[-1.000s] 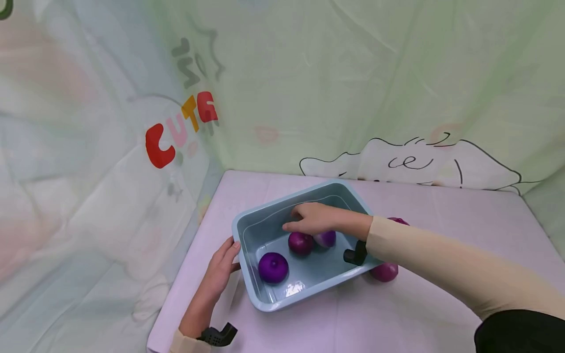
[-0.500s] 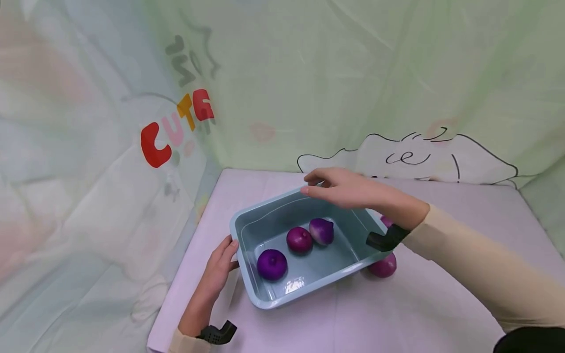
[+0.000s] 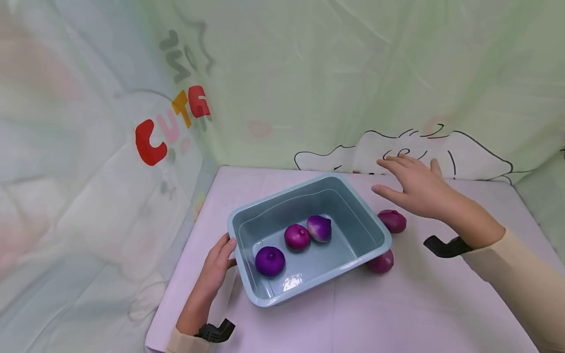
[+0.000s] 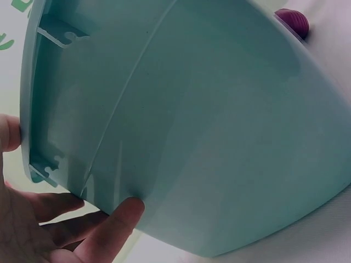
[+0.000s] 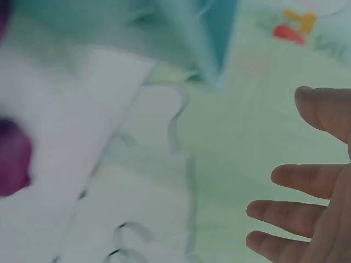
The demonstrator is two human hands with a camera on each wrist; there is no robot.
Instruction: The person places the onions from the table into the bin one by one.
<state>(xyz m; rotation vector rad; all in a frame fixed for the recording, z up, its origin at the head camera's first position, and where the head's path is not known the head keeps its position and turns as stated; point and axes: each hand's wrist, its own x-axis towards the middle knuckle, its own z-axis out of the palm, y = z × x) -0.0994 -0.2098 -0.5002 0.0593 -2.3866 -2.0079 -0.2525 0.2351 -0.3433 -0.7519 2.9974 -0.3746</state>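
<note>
Three onions (image 3: 297, 237) lie in the blue tub (image 3: 373, 230); left hand (image 3: 215, 269) rests spread against its side, right hand (image 3: 417, 190) hovers spread above a desk onion (image 3: 392, 220)

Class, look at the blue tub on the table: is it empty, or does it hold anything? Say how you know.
Not empty. The blue tub holds three purple onions on its floor; two more onions lie outside on the table.
</note>
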